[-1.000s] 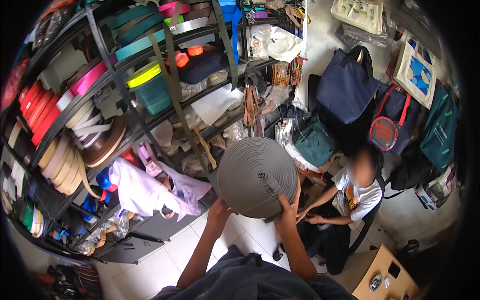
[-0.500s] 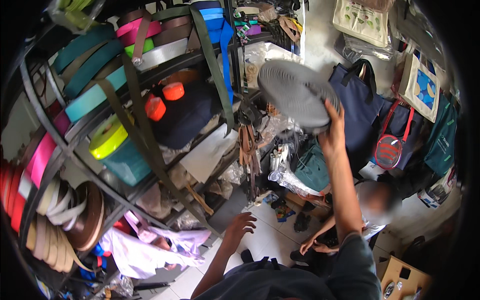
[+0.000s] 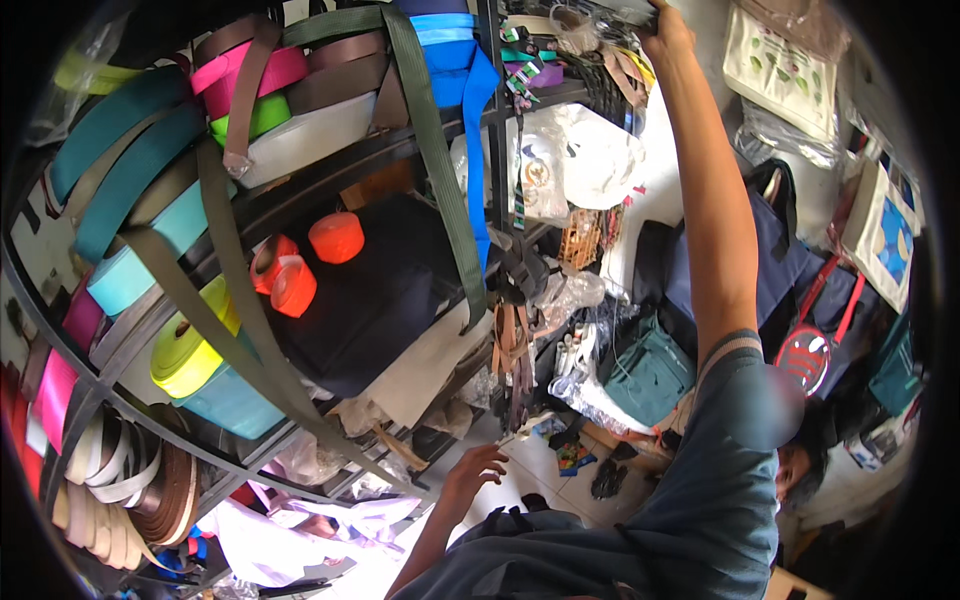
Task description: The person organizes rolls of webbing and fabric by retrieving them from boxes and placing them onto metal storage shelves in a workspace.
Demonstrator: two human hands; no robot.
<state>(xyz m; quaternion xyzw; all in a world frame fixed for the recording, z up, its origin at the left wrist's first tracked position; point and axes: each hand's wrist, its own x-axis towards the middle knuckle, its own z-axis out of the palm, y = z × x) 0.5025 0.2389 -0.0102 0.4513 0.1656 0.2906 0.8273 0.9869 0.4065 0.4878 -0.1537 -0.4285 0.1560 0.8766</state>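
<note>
Right hand (image 3: 668, 28) is reaching above teal bag (image 3: 650, 372), cropped; grip unclear. Left hand (image 3: 472, 474), left of bag, is hanging half-open, empty.

The upper edge crops your right hand (image 3: 670, 32) at the fingers, leaving you just a sliver of the grey webbing roll (image 3: 628, 13). Your right sleeve (image 3: 700, 430), partly blurred, hides most of the co-worker (image 3: 797, 472).
</note>
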